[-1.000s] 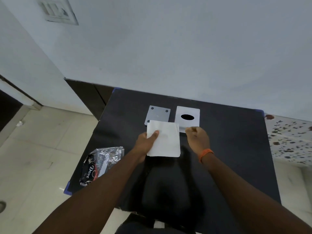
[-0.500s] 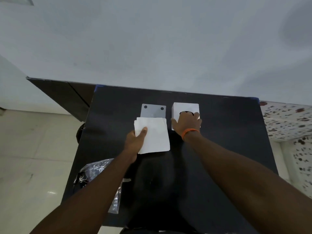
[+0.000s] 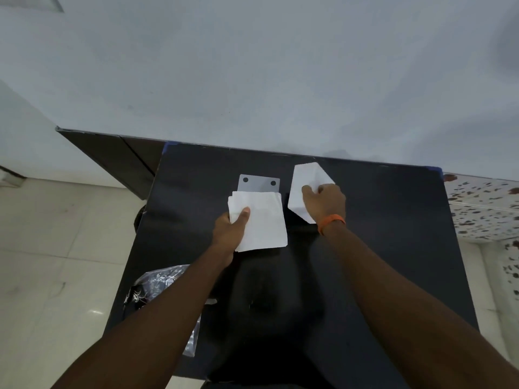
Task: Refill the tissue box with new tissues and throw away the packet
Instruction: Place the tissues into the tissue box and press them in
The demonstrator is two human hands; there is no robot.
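A white square tissue box [image 3: 302, 189] stands tilted on one corner at the back middle of the black table [image 3: 393, 248]. My right hand [image 3: 324, 200] grips it from the near side and hides its opening. My left hand [image 3: 231, 230] holds a flat stack of white tissues [image 3: 262, 223] by its left edge, just left of the box. Behind the stack lies the box's grey base plate [image 3: 258, 184] with two dark holes. The shiny black and silver tissue packet [image 3: 157, 290] lies at the table's near left edge, partly under my left forearm.
The table stands against a pale wall. A dark cabinet [image 3: 118, 155] sits to the left behind it. Light floor tiles lie to the left, and a speckled surface [image 3: 486, 206] borders the table on the right.
My right hand went from a loose fist near the box to gripping it, and has tipped the box up and turned it onto a corner. The tissue stack stays in my left hand.
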